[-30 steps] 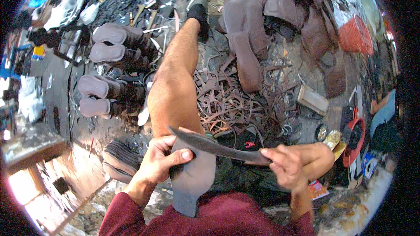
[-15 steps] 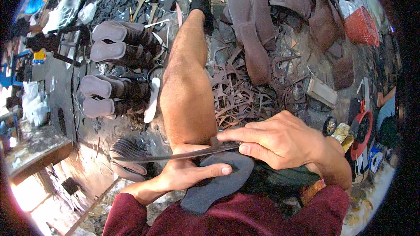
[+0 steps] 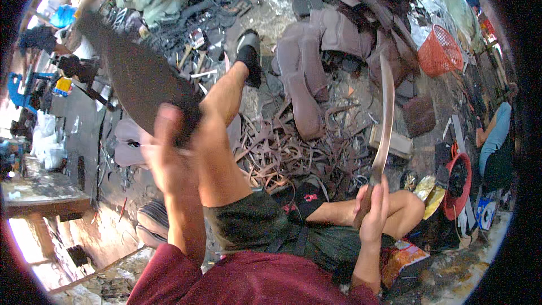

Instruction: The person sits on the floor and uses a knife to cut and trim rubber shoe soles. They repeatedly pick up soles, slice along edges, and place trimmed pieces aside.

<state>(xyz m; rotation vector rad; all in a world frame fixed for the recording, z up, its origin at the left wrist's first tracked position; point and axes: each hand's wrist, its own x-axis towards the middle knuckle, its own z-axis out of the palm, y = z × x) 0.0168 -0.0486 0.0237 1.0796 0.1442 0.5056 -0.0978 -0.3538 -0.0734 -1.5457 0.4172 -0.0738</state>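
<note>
And there's the left hand, smeared by blur, gripping the sole: thumb laid against it, the other fingers impossible to read. That sole is up at left, hiding part of the grey soles. Right hand, fingers wrapped round the knife, covers much of its handle. Red basket, contents unclear; red bowl, something dark inside. The sole's dark, flat, its far tip fuzzy.

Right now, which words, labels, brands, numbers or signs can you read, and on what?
None readable.
Orange packet: too small.
Blue-and-white item: too small.
Red mark on black footwear: too small.
Knife in right hand: no lettering shows.
Dark piece in left hand: blurred.
</note>
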